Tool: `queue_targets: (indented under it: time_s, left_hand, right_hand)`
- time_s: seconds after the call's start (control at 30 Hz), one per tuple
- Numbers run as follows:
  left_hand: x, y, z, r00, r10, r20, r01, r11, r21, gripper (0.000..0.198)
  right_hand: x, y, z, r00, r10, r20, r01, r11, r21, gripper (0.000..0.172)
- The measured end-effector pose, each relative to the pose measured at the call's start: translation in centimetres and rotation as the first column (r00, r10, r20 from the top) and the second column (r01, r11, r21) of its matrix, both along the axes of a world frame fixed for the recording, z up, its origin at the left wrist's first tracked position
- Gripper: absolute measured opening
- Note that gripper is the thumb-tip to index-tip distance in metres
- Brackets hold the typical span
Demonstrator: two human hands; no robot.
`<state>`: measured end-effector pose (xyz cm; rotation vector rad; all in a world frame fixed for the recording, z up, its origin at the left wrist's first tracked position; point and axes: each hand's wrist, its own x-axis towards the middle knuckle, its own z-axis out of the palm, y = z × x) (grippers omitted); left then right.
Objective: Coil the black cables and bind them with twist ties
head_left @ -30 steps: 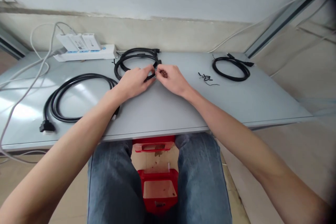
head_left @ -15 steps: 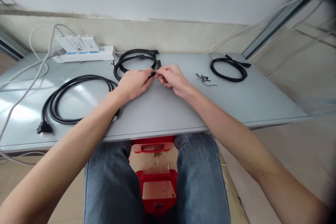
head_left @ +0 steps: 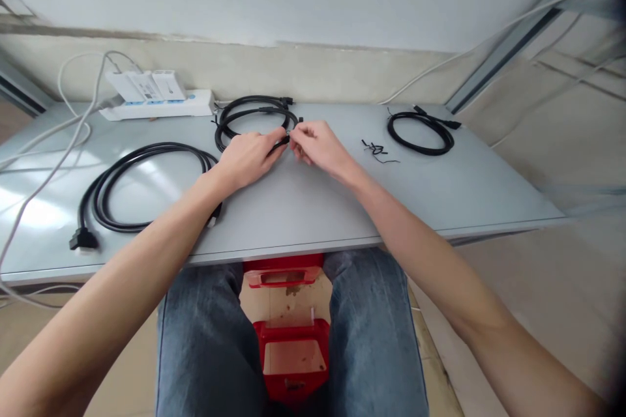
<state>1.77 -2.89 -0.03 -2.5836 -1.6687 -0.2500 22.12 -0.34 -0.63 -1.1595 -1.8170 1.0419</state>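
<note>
My left hand (head_left: 253, 155) is closed around a thin black piece of cable (head_left: 280, 143), whose tip pokes out past the thumb and index finger. Touching or almost touching that tip, my right hand (head_left: 313, 143) is in a pinch, and whatever sits between its fingertips is too small to make out. Just behind both hands lie coiled black cables (head_left: 235, 104), partly covered by the left hand. A larger black cable coil (head_left: 105, 192) with a wide black plug (head_left: 83, 239) rests left of my left forearm, which hides part of it.
Short black twist ties (head_left: 375, 148) lie right of my hands, with another coiled black cable (head_left: 424, 151) farther right. A white power strip (head_left: 195, 104) with white adapters stands against the wall. Red plastic stools or boxes (head_left: 293, 381) show below the grey table (head_left: 303, 221).
The view has shifted slightly. My right fingertips have moved a little at the cable tip, while my left hand keeps its hold in nearly the same place.
</note>
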Motion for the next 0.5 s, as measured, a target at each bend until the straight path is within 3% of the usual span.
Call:
queue_targets:
  time_s: [0.07, 0.13, 0.3, 0.5]
  left_hand:
    - [-0.1, 0.1, -0.1, 1.0, 0.011, 0.011, -0.011, 1.0, -0.008, 0.046]
    - [-0.4, 0.2, -0.2, 0.999, 0.009, 0.035, -0.009, 1.0, 0.001, 0.045]
    - [-0.9, 0.6, -0.7, 0.995, -0.03, 0.09, 0.03, 1.0, 0.001, 0.048]
    - [-1.0, 0.5, -0.4, 0.991, -0.05, 0.125, 0.051, 0.999, -0.008, 0.046]
  right_hand:
    - [0.2, 0.1, -0.6, 0.989, -0.045, 0.142, 0.001, 0.957, 0.29, 0.034]
    - [0.6, 0.2, -1.0, 0.972, -0.049, 0.231, -0.062, 0.892, 0.448, 0.027]
    - [1.8, 0.7, -1.2, 0.931, 0.048, 0.362, -0.244, 0.819, 0.52, 0.015]
    - [2.2, 0.7, -1.1, 0.903, 0.01, 0.43, -0.274, 0.784, 0.557, 0.015]
